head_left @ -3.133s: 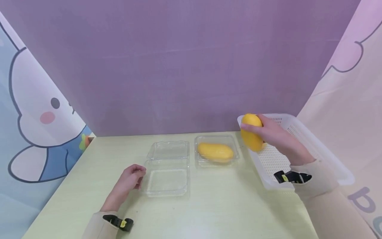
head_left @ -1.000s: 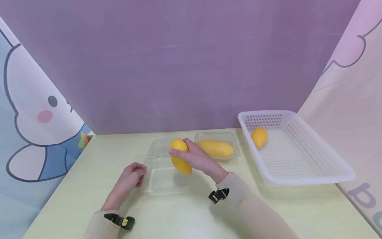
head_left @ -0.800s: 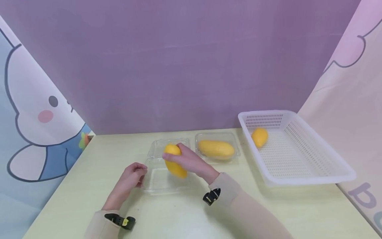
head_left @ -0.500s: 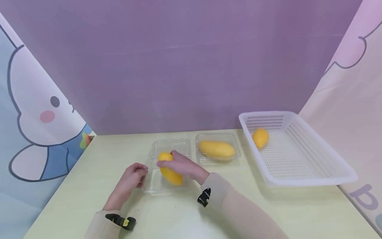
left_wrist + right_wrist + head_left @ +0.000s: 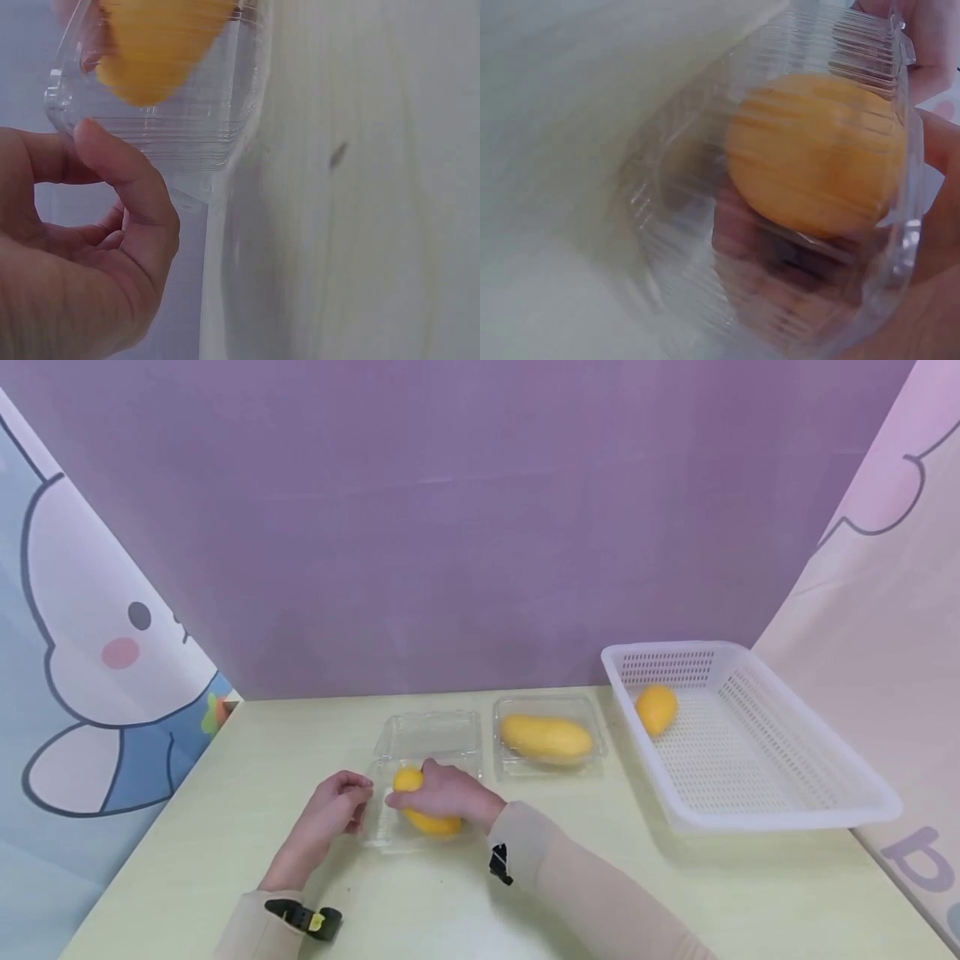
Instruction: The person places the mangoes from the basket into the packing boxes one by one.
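My right hand grips a yellow mango, fingers on top and thumb along its left side. The mango lies tilted within the base of an open clear plastic clamshell container, whose hinged lid leans back towards the wall. In the right wrist view, the mango and some right fingers show through the ribbed clear wall. My left hand pinches the container's left rim between thumb and forefinger, while its other fingers stay curled.
Right of it, a second clear container holds another mango. Farther right stands a white perforated basket with one mango at its left side. A purple wall closes off the back of the table.
My right hand has carried the mango from the basket leftwards, then lowered it into the open container. The left hand has kept its place at the container's left rim.
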{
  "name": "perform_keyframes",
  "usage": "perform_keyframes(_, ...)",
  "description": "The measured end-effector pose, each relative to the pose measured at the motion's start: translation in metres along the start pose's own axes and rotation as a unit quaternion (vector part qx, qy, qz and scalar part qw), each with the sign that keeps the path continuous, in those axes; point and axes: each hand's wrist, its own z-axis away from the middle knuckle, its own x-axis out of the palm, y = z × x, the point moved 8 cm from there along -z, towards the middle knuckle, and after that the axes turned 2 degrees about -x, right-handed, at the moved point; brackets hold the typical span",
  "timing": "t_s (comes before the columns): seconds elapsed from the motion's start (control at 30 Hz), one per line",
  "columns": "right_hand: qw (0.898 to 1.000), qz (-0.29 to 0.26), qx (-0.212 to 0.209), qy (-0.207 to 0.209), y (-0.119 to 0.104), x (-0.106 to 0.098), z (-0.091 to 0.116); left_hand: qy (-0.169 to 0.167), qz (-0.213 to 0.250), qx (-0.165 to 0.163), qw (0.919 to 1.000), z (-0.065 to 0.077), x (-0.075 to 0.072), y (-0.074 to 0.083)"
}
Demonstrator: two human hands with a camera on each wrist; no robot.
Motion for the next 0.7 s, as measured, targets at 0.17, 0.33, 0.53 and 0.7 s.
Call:
perform_keyframes(0.17, 0.999, 0.036, -0.013, -0.014, 0.0, 0.002, 0.002, 0.0, 0.001, 0.0, 1.0, 0.001, 0.001, 0.0)
perform_keyframes(0.33, 0.998, 0.035, -0.042, -0.021, -0.006, 0.0, 0.004, 0.0, 0.006, -0.001, 1.0, 0.002, 0.002, 0.001)
perform_keyframes(0.53, 0.999, 0.012, -0.038, 0.0, -0.011, -0.002, 0.006, 0.001, 0.01, 0.002, 0.9999, 0.002, 0.002, 0.002)
perform_keyframes(0.7, 0.999, -0.032, -0.012, 0.032, -0.009, 0.0, 0.006, 0.001, 0.01, 0.004, 0.9999, 0.002, 0.002, 0.003)
